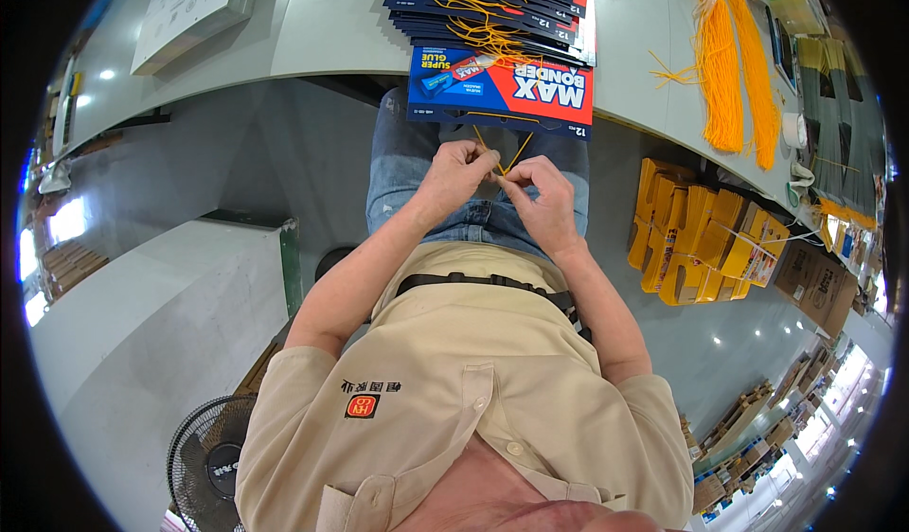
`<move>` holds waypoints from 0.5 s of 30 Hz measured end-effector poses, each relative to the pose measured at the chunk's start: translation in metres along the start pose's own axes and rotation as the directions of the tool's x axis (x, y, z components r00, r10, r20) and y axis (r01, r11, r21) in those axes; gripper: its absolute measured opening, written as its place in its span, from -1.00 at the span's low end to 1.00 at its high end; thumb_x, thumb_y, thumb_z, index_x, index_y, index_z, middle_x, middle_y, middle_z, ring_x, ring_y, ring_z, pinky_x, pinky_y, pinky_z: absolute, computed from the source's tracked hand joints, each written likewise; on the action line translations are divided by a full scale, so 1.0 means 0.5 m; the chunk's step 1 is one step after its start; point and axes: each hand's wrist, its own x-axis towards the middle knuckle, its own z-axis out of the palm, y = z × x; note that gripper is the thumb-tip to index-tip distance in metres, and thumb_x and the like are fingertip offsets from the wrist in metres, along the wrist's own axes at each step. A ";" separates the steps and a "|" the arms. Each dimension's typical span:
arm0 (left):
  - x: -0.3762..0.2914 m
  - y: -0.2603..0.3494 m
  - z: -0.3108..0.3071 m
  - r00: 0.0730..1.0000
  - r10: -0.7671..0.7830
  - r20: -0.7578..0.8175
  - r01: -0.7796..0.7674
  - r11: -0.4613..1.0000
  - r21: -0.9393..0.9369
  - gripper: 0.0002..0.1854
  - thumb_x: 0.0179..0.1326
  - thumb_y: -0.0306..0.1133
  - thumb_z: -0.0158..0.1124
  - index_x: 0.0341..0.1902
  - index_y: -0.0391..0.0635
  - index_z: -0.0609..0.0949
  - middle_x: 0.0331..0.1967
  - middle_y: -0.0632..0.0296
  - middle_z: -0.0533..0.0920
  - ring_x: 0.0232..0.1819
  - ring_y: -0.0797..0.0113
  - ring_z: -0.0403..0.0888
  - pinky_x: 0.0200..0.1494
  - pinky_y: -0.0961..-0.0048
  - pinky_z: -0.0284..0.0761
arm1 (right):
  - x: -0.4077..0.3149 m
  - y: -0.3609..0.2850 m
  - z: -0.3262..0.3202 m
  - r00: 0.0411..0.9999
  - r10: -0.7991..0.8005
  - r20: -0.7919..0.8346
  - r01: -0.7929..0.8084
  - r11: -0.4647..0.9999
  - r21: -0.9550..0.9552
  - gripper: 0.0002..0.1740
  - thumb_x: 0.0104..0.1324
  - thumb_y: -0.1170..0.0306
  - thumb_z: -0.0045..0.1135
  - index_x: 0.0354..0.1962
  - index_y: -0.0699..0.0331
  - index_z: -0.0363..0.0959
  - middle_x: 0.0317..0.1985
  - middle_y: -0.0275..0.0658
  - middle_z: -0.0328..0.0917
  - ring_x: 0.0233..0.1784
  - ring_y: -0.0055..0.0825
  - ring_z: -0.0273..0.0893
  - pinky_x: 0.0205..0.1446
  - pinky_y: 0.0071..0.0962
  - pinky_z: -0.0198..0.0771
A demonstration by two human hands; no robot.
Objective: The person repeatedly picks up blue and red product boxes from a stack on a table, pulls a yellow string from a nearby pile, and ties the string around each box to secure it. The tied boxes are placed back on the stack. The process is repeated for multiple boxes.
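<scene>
A red and blue Max Bonder super glue display card (500, 92) sticks out over the table's near edge, above my thighs. An orange cord (524, 147) runs along the card's dark edge strip, and its two strands come down in a V to my fingers. The fingertips of my left hand (458, 168) pinch the cord where the strands meet. Close beside it, my right hand (543, 195) has thumb and forefinger on the same cord. Beyond this card lies an overlapping stack of similar cards (490, 17), with loose orange cord loops (490, 35) on top.
Two bundles of orange cord (723, 70) lie on the grey table (334, 21) at right, near a white tape roll (794, 130). A white stack of sheets (195, 14) sits at left. Flattened yellow cartons (699, 234) stand below right. A fan (213, 461) is low at left.
</scene>
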 end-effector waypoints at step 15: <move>0.007 -0.014 -0.002 1.000 -0.025 0.010 0.025 0.996 -0.088 -0.74 0.37 -0.29 0.28 -0.35 -0.25 0.65 -0.48 0.32 0.61 -0.40 0.57 0.53 -0.24 0.55 0.49 | -0.015 0.036 0.011 0.991 0.113 0.072 -0.111 0.993 -0.037 -0.83 0.19 0.54 0.37 -0.38 0.36 0.48 -0.43 -0.16 0.54 -0.42 -0.30 0.57 -0.36 -0.37 0.48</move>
